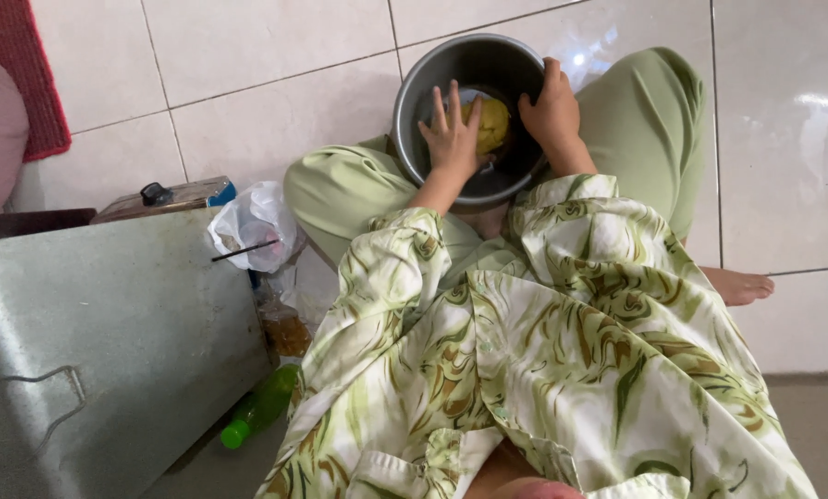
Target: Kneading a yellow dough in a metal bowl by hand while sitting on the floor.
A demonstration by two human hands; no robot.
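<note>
A round grey metal pot (432, 79) sits on the tiled floor between my legs in green trousers. Inside it lies a yellow lump of dough (493, 122). My left hand (451, 137) rests flat with fingers spread against the near inner side of the pot, touching the dough's left edge. My right hand (552, 111) curls over the pot's right rim and grips it. My patterned green and white sleeves cover both forearms.
A large grey metal box lid with a wire handle (109, 351) lies at my left. Next to it are a white plastic bag (257, 222), a green plastic bottle (258, 407) and a flat tin (169, 196). A red mat (25, 74) lies at the far left.
</note>
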